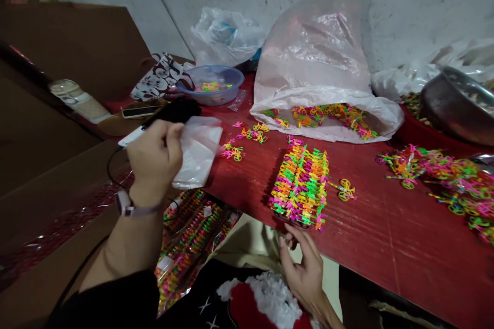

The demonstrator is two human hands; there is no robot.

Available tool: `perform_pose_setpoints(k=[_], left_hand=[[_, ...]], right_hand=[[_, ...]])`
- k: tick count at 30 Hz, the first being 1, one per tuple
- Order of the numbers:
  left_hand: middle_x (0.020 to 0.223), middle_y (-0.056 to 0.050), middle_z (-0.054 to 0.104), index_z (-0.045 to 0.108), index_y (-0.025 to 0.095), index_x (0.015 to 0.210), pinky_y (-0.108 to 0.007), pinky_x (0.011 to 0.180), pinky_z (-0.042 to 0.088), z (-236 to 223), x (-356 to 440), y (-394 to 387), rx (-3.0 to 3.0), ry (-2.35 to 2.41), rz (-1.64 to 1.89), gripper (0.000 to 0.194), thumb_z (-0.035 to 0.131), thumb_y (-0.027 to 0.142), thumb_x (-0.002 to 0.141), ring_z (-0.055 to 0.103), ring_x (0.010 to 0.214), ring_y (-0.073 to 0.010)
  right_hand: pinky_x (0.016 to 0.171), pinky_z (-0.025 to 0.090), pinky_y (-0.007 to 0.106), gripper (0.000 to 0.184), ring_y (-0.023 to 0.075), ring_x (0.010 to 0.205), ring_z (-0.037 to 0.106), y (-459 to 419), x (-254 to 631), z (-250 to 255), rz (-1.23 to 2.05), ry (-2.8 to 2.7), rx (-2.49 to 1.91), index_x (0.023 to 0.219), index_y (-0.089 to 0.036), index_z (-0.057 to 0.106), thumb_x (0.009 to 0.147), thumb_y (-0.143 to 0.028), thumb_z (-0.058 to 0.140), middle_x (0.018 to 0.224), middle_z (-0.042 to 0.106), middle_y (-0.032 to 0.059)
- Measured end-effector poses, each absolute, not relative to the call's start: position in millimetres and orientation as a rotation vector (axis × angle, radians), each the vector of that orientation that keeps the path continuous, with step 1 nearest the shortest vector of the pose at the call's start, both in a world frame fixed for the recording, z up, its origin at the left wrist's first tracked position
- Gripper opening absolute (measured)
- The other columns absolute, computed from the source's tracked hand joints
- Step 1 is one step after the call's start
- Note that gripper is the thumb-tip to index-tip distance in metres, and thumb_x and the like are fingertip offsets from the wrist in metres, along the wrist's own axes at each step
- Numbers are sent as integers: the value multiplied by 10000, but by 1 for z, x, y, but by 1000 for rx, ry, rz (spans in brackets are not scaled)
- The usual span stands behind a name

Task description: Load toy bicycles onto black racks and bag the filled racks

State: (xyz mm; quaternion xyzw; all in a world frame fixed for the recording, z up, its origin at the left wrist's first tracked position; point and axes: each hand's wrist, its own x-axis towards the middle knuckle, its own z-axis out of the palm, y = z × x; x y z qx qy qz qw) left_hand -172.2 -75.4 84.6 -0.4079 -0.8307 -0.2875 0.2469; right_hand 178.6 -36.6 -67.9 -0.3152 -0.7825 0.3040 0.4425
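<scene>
I see the left hand (154, 162) closed on a clear plastic bag (198, 151), which it pinches between thumb and fingers. The right hand (303, 272) is open and holds nothing; its fingers (293, 252) are just beside a stack of small plastic bicycles (300, 187) on the edge of the red tabletop (370, 231). More bicycles lie in a big plastic bag (316, 56) and a blue bowl (210, 85). Filled packets (193, 236) lie below the edge. I judge a soft, steady pinch is best, so the thin plastic does not fold or tear.
</scene>
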Motion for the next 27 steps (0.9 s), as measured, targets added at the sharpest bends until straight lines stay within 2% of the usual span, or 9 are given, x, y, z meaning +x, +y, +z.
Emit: perform_pose_setpoints(k=[4, 7, 10, 13, 14, 17, 20, 24, 27], left_hand=[[638, 21, 608, 583, 219, 807, -282, 553, 362, 72, -88, -97, -2093, -1907, -852, 271, 463, 314, 1031, 544, 559, -136], [764, -4, 694, 583, 229, 1002, -285, 572, 429, 66, -47, -111, -2507, -1760, -915, 106, 573, 335, 1011, 631, 629, -163], [820, -4, 707, 565, 240, 1140, -282, 566, 436, 64, -46, -121, -2540, -1967, -856, 472, 788, 534, 846, 663, 668, -196], [859, -17, 720, 646, 228, 1011, -266, 620, 447, 58, -72, -126, -2574, -2194, -626, 99, 652, 309, 954, 675, 706, -176], [881, -26, 733, 678, 222, 956, -264, 664, 464, 55, -83, -128, -2594, -2220, -582, 101, 577, 217, 967, 686, 738, -170], [921, -33, 782, 762, 218, 946, -251, 758, 512, 42, -115, -135, -2404, -2297, -793, 171, 597, 197, 910, 720, 820, -176], [778, -10, 787, 800, 201, 856, -215, 620, 511, 35, -128, -142, -1826, -2414, -1280, 154, 768, 309, 751, 705, 662, -165], [688, -10, 757, 788, 161, 789, -200, 546, 495, 39, -111, -137, -1082, -2419, -1864, 181, 816, 315, 698, 661, 587, -147], [645, -14, 728, 774, 144, 767, -202, 550, 481, 39, -96, -125, -1015, -2302, -1901, 172, 787, 302, 700, 637, 579, -139]], right_hand=[[954, 606, 500, 795, 338, 1236, 625, -38, 155, -30, 758, -1990, -590, 1534, -322, 472, 827, -312, 835, 1384, 585, 159], [898, 611, 461, 496, 280, 1100, 680, -33, 140, 1, 804, -1986, -395, 1422, -310, 585, 947, -199, 670, 1188, 697, 115], [765, 614, 378, 366, 214, 847, 715, -29, 146, 23, 860, -1980, -362, 1204, -284, 715, 986, -81, 503, 932, 752, 55], [719, 618, 326, 280, 197, 810, 740, -24, 171, 36, 836, -1855, -554, 1094, -268, 774, 969, -110, 580, 937, 776, 50], [709, 618, 308, 249, 192, 808, 747, -22, 182, 39, 822, -1788, -632, 1076, -267, 787, 961, -126, 616, 937, 781, 46], [689, 614, 266, 169, 183, 784, 757, -13, 215, 47, 798, -1610, -838, 1051, -254, 814, 915, -191, 735, 930, 797, 47], [627, 600, 223, 161, 176, 730, 758, -6, 245, 57, 880, -1518, -1006, 1024, -231, 826, 867, -266, 811, 898, 809, 63], [535, 567, 196, 135, 165, 610, 729, -6, 272, 71, 1123, -1547, -1046, 916, -210, 821, 837, -318, 841, 740, 776, 59], [455, 522, 185, 185, 136, 455, 641, -10, 285, 81, 1274, -1654, -956, 763, -199, 780, 859, -353, 814, 535, 669, 22]])
